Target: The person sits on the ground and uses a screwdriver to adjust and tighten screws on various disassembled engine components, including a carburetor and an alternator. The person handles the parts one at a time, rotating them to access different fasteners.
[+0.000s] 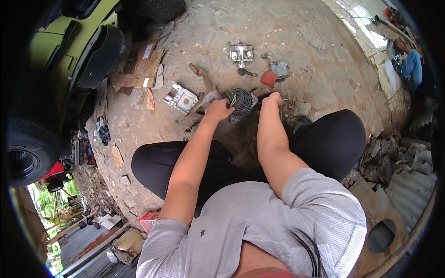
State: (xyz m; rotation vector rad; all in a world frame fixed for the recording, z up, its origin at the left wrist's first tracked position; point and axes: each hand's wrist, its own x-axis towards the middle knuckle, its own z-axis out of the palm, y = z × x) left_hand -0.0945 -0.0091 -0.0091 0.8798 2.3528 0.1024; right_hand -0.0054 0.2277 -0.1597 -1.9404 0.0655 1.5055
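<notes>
Looks like the step is steadying the round, dark-grey slotted metal housing (241,103) on the dusty stone floor (296,32): the left hand (219,110) curls at its left edge, can't tell if it's truly gripping. Right hand (272,99) is fisted, seemingly around a slim silvery metal rod (285,99), so I'd guess next calls for a firm brace.

Through my remote feed I count two bare hands (218,112), one round slotted housing (242,105), two silvery castings (185,100), one grey cylindrical part (281,71) and one red piece (268,78); farther out, I get two black tyres (44,143) and one other person (411,67).
</notes>
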